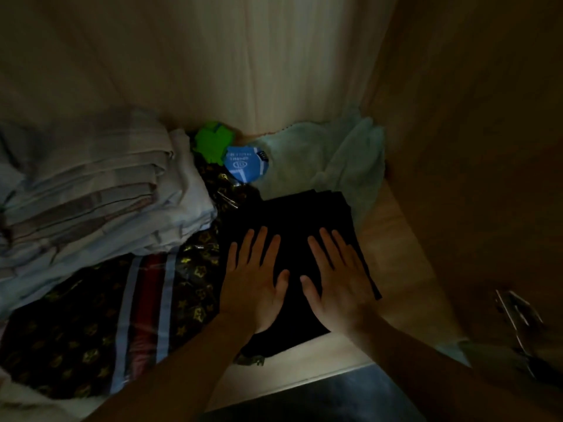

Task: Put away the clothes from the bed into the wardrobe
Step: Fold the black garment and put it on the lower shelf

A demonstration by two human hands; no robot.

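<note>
The folded black garment lies flat on the wardrobe shelf, long axis running front to back, tilted slightly leftward at the rear. Left hand and right hand press on its near half, fingers straight, gripping nothing.

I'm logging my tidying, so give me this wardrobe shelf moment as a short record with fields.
place: wardrobe shelf
item being placed: folded black garment, flat on the shelf
left hand: fingers straight, pressing the garment
right hand: fingers straight, pressing the garment
left of it: patterned bag under a pale folded stack
behind it: light blue towel, blue label, green object
lighting: dim, details hard to make out
</note>
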